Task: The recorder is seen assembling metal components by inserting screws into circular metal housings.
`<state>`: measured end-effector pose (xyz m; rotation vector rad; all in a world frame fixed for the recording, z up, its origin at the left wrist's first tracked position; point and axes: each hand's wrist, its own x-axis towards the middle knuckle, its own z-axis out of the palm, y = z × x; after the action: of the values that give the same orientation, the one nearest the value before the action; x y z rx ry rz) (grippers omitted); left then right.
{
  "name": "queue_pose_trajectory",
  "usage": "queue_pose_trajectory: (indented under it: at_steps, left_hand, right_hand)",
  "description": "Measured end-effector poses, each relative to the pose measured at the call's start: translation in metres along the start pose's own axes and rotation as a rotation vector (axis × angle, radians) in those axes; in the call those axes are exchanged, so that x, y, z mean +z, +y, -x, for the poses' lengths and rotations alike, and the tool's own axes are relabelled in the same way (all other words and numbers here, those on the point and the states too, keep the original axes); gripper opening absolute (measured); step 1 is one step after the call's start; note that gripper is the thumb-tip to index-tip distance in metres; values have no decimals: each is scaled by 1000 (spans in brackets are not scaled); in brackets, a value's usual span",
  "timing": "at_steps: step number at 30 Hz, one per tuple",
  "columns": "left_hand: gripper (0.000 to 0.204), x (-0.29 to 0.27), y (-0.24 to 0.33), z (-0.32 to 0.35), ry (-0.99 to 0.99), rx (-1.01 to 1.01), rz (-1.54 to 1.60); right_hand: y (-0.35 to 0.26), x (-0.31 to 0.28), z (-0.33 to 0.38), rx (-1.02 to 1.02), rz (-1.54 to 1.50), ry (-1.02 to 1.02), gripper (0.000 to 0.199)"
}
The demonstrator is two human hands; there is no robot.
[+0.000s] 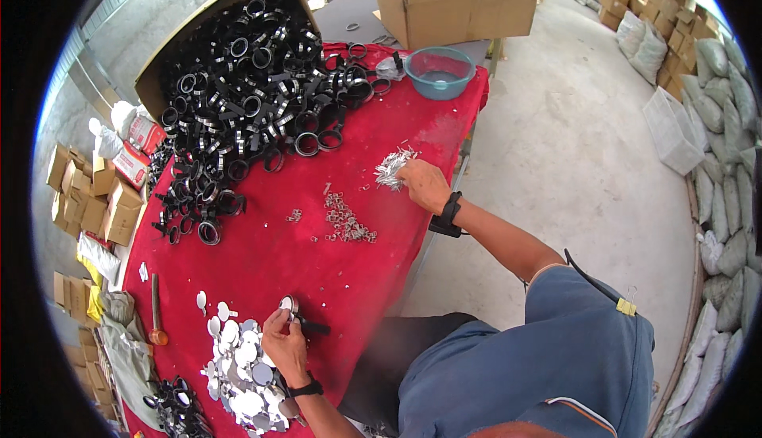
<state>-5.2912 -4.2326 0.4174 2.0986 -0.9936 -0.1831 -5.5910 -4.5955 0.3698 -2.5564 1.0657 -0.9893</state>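
Note:
My left hand (284, 346) is closed on a ring piece (290, 306) with a shiny rim and a black tab, held above the red cloth. Beside and below that hand lies a heap of round flat discs (244, 356), white and grey. Farther out, the fingertips of my right hand (426, 185) are pinched together at the edge of a pile of slim silver metal pins (392, 169); what sits between them is hidden. Between the two hands spreads a scatter of small square metal loops (346, 222).
A big tipped carton (151, 81) spills many black rings (305, 143) over the red tablecloth (373, 271). A teal basin (441, 87) stands at the far right corner. A hammer-like tool (158, 335) lies at the left edge. Cartons and stacked sacks (718, 223) line the sides.

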Motion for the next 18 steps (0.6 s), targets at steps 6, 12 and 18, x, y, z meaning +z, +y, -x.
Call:
queue_pose_trajectory:
  at_steps: [6,12,18]
  left_hand:
    - [34,-11,-22,5,15,-43,-4]
    - [32,-3,-9,-7,-20,58,16]
    - [30,-5,2,6,52,-15,20]
  right_hand:
    - [-9,22,-3,-26,15,53,20]
    - [20,20,-1,-59,-128,154,17]
    - [2,16,-5,68,-189,41,15]
